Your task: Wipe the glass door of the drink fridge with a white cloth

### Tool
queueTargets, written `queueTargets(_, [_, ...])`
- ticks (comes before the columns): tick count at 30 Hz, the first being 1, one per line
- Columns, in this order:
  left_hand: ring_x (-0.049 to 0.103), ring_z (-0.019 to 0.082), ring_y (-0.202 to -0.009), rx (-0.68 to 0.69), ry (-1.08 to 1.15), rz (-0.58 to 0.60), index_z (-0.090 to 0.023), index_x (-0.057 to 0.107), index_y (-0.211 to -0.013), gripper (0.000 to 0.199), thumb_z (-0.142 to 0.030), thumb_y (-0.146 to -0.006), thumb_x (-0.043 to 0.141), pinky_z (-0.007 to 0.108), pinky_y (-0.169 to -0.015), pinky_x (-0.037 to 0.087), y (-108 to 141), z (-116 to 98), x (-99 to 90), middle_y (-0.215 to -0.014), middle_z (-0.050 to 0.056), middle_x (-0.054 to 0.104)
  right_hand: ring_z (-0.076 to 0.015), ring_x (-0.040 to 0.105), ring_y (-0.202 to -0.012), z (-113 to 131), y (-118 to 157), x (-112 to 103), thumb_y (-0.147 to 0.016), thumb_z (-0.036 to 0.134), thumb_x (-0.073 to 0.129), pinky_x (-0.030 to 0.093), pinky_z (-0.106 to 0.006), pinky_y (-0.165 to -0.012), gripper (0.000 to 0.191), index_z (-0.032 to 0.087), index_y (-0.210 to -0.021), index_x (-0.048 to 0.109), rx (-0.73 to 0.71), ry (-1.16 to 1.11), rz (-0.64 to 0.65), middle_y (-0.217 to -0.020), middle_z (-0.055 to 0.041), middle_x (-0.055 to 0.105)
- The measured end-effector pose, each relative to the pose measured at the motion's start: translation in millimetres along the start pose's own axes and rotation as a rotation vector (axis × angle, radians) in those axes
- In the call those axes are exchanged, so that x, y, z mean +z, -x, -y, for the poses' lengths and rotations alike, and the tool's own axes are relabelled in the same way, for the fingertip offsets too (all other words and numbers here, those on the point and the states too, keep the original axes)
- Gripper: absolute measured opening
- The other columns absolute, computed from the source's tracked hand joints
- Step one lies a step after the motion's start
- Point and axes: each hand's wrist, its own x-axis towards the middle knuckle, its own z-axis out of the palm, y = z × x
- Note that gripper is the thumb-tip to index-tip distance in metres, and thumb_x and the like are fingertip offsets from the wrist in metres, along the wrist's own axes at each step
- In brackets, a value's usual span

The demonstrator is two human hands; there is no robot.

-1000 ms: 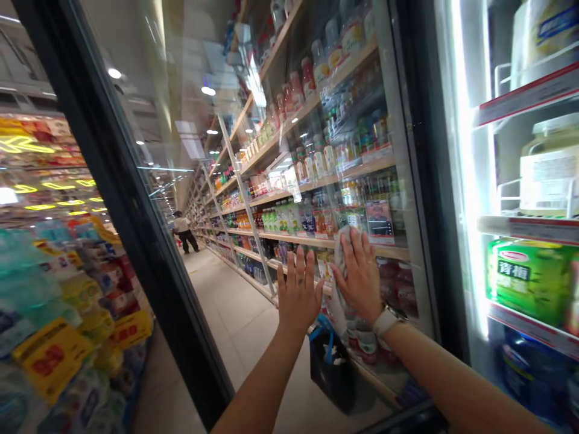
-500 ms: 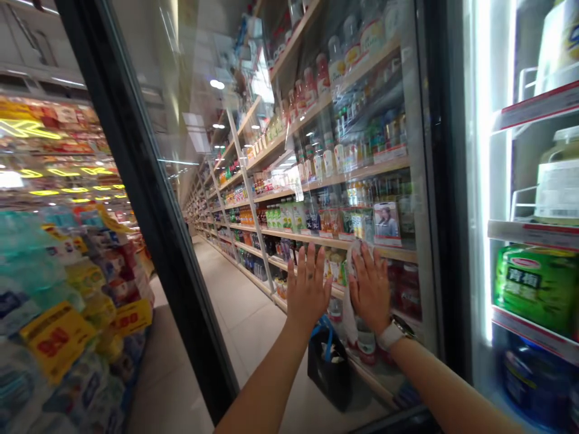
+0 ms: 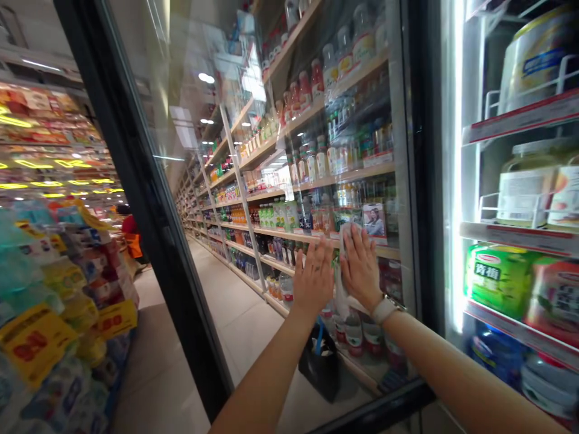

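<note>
A glass door with a black frame (image 3: 138, 181) stands before me, swung out from a lit cooler. My right hand (image 3: 364, 268), with a watch at the wrist, lies flat with fingers stretched over a white cloth (image 3: 342, 304). It holds the cloth against the glass, and the lower end hangs beneath the palm. Just to its left, my left hand (image 3: 313, 280) has its fingers stretched and spread, palm toward the glass, with nothing in it. Whether the left palm touches the pane I cannot tell.
On the right, cooler shelves (image 3: 520, 238) bear jars and green packs (image 3: 497, 277). Bottle shelves (image 3: 289, 232) show in the glass. A black bag or bucket (image 3: 321, 367) appears low behind the pane. Stacked goods with a yellow price sign (image 3: 34, 343) line the left.
My right hand and the cloth have moved up the glass. My left hand has shifted right, closer to it. The view has turned slightly right, showing more of the cooler.
</note>
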Motion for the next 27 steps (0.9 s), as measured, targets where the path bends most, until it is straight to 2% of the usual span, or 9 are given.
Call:
queueTargets(3, [0.021, 0.024, -0.150, -0.008, -0.016, -0.009, -0.016, 0.013, -0.154, 0.066, -0.032, -0.098, 0.042, 0.050, -0.123, 0.015, -7.6, -3.1, 6.3, -0.159, 0.010, 0.026, -0.0261, 0.004, -0.152, -3.7, -42.9, -3.6, -0.100, 0.028, 0.031, 0.016, -0.057, -0.121, 0.061, 0.021, -0.158, 0.012, 0.016, -0.008, -0.039, -0.165, -0.0089, 0.016])
queueTargets(6, [0.018, 0.024, -0.150, -0.013, -0.014, -0.021, -0.016, 0.010, -0.155, 0.068, -0.034, -0.098, 0.042, 0.051, -0.124, 0.012, -8.5, -2.7, 9.1, -0.159, 0.010, 0.027, -0.0249, 0.006, -0.152, -7.9, -44.1, -0.7, -0.099, 0.026, 0.032, 0.015, -0.056, -0.121, 0.061, 0.022, -0.158, 0.014, 0.017, -0.009, -0.055, -0.164, -0.0070, 0.019])
queueTargets(9, [0.017, 0.024, -0.150, -0.024, -0.001, -0.007, -0.017, 0.007, -0.155, 0.069, -0.036, -0.098, 0.042, 0.051, -0.124, 0.009, -6.8, -2.4, 9.1, -0.158, 0.011, 0.027, -0.0254, 0.009, -0.152, -12.6, -10.1, 7.8, -0.098, 0.024, 0.034, 0.017, -0.057, -0.121, 0.062, 0.025, -0.157, 0.015, 0.057, -0.016, -0.070, -0.164, -0.0060, 0.020])
queueTargets(16, [0.013, 0.026, -0.150, -0.049, 0.081, 0.008, -0.019, 0.003, -0.155, 0.068, -0.032, -0.099, 0.040, 0.055, -0.123, 0.005, -8.2, -5.0, 10.4, -0.159, 0.010, 0.023, -0.0304, 0.010, -0.152, -17.7, 110.7, 25.2, -0.096, 0.020, 0.038, 0.027, -0.061, -0.117, 0.068, 0.024, -0.158, 0.012, 0.124, -0.017, 0.032, -0.164, -0.0099, 0.018])
queueTargets(19, [0.011, 0.026, -0.150, -0.062, 0.137, 0.013, -0.021, 0.004, -0.155, 0.069, -0.031, -0.098, 0.042, 0.056, -0.123, 0.005, -8.8, -4.7, 11.5, -0.159, 0.009, 0.022, -0.0312, 0.008, -0.152, -17.2, 129.2, 23.1, -0.097, 0.021, 0.038, 0.028, -0.061, -0.116, 0.069, 0.023, -0.158, 0.007, 0.112, 0.002, 0.078, -0.164, -0.0122, 0.017])
queueTargets(22, [0.010, 0.025, -0.150, -0.064, 0.146, -0.003, -0.021, 0.005, -0.155, 0.069, -0.031, -0.098, 0.043, 0.055, -0.123, 0.006, -9.2, -4.5, 11.4, -0.159, 0.009, 0.022, -0.0308, 0.005, -0.152, -16.1, 100.1, 15.1, -0.098, 0.023, 0.036, 0.025, -0.061, -0.117, 0.068, 0.022, -0.158, 0.005, 0.112, -0.002, 0.086, -0.164, -0.0127, 0.014])
queueTargets(27, [0.008, 0.025, -0.150, -0.053, 0.144, -0.018, -0.021, 0.005, -0.155, 0.070, -0.030, -0.098, 0.044, 0.054, -0.123, 0.006, -10.5, -4.6, 9.2, -0.159, 0.010, 0.023, -0.0247, 0.003, -0.153, -13.6, -13.7, -1.7, -0.101, 0.028, 0.031, 0.016, -0.054, -0.122, 0.061, 0.019, -0.158, 0.011, 0.108, 0.018, 0.006, -0.165, -0.0091, 0.011])
